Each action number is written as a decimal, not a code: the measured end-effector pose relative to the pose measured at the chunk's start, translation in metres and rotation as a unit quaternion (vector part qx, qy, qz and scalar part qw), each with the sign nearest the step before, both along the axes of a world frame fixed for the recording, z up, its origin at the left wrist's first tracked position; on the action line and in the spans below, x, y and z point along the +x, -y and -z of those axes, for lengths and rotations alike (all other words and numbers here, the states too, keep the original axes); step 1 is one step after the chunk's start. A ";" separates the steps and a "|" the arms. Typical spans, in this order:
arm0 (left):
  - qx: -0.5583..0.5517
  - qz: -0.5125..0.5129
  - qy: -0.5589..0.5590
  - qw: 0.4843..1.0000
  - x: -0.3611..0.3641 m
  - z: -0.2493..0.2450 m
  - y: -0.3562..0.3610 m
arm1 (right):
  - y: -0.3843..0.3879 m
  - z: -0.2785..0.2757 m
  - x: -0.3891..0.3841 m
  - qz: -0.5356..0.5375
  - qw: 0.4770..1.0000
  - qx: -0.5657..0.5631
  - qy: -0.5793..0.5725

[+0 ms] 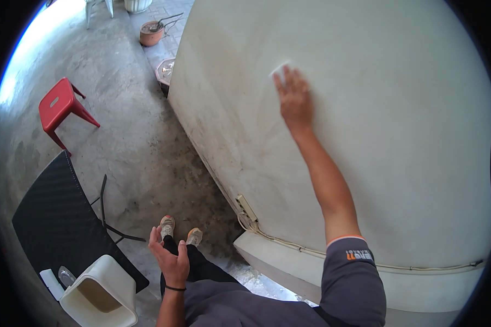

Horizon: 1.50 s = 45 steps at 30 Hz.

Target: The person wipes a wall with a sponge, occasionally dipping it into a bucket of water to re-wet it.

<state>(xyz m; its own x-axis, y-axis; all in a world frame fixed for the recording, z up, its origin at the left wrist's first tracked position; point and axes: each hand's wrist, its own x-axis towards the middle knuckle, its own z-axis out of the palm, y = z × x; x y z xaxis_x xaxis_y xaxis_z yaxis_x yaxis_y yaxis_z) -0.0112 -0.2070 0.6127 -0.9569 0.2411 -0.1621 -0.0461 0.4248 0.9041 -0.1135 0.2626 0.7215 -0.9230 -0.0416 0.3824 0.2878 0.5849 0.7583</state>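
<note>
My right hand [297, 103] reaches up along the pale wall [409, 152], its fingers pressed over a small white flat pad [281, 70] against the surface. Only the pad's upper edge shows past the fingertips; the rest is hidden under the hand. The hand is slightly blurred. Low in the view, my left hand [172, 261] hangs in front of my body with nothing in it, fingers and thumb apart. Faint brownish smudges mark the wall left of the right hand.
A black chair [65, 218] stands at the left, with a white bucket [106, 283] and a white block [51, 283] at its near end. Beyond is a red stool [60, 106]. A power strip [246, 208] and cables [300, 248] run along the lower wall. Clay pot [151, 35] behind.
</note>
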 end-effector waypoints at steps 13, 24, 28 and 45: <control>-0.024 -0.042 0.024 0.999 -0.030 0.024 0.042 | 0.029 -0.142 0.027 -0.019 0.984 0.048 -0.168; -0.036 0.031 0.068 0.997 -0.028 0.054 0.003 | 0.005 -0.102 0.061 0.050 0.959 0.139 -0.244; -0.070 0.043 0.090 0.993 -0.017 0.063 0.012 | 0.008 0.044 0.042 0.112 0.985 0.041 -0.125; -0.105 0.028 0.064 0.992 -0.019 0.055 0.036 | 0.048 0.055 0.068 -0.021 0.974 -0.162 -0.156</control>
